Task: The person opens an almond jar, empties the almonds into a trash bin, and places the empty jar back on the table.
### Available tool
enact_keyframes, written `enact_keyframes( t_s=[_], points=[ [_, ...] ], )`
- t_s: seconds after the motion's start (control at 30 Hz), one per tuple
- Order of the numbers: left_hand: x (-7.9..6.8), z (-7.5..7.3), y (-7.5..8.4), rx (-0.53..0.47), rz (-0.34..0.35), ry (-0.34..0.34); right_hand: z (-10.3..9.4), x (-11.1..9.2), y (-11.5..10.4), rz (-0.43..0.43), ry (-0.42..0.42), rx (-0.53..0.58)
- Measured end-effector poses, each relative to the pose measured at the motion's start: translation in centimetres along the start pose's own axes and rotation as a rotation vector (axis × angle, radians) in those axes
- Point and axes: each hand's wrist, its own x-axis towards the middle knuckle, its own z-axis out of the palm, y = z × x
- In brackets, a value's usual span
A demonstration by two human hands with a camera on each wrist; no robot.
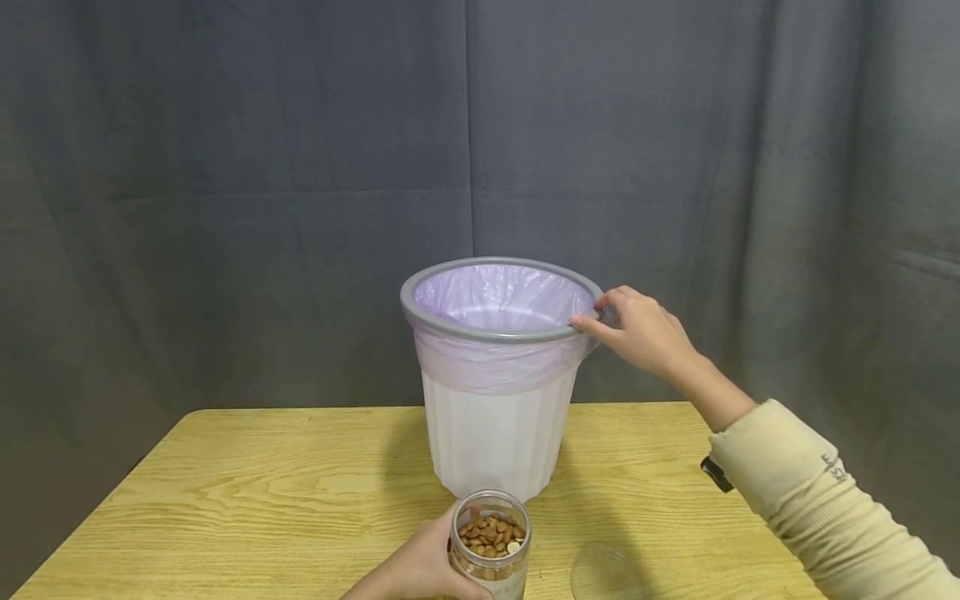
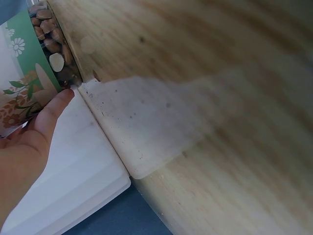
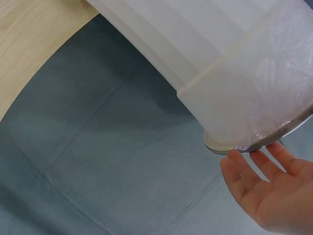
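Head view, at centre, showed the lined bin (image 1: 487,433) seemingly ready, the right hand (image 1: 648,332) touching its rim (image 1: 497,336) with relaxed fingers, while the left hand (image 1: 426,557) gripped the uncapped jar (image 1: 507,583) at bottom centre, apparently not yet emptied.

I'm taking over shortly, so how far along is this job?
Looks done: the bag lines the bin, its edge folded outside, and the jar is open.
In hand: the left hand holds the jar; the right hand grips the bin's rim.
Probably left: brown pieces sit in the jar, so if they're meant for the bin, pouring isn't finished.
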Motion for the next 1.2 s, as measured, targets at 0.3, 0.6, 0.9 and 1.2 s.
enact_keyframes(
  t_s=[0.3,0.6,0.9,1.2],
  points=[
    [-0.2,-0.3,-0.2,0.036,-0.035,0.018,0.3,0.1,-0.1,-0.007,0.008,0.006],
    [-0.2,-0.3,-0.4,0.053,-0.034,0.027,0.9,0.0,-0.3,-0.012,0.043,0.057],
    [-0.3,-0.4,-0.3,0.045,-0.042,0.024,1.2,-0.1,-0.3,-0.035,0.076,0.060],
    [-0.3,-0.4,-0.2,0.058,-0.027,0.017,1.3,-0.1,-0.3,-0.041,0.082,0.049]
  ],
)
